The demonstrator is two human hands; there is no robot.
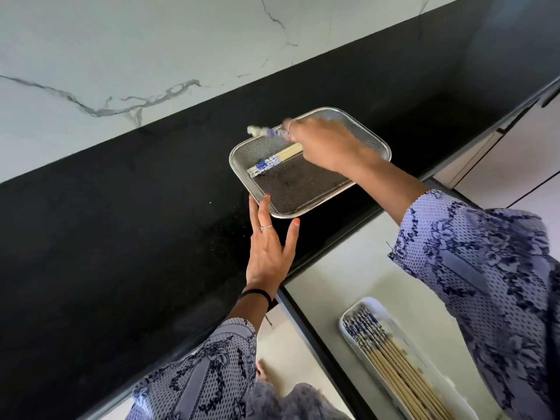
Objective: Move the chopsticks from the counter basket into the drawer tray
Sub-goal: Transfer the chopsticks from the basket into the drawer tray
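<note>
A metal mesh basket [318,195] sits on the black counter near its front edge. A few chopsticks [272,162] with blue-and-white patterned ends lie inside it at the back left. My right hand [324,144] hovers over the basket, shut on a blurred bunch of chopsticks [263,131] lifted above the rim. My left hand [269,244] rests flat with fingers apart against the basket's near left corner. Below at the right, a white drawer tray [357,338] holds several chopsticks [394,353] laid side by side.
The black counter [121,222] stretches left and back to a white marble wall [121,56]. The open drawer [348,268] has a pale floor below the counter edge. Cabinet fronts [515,153] stand at the right.
</note>
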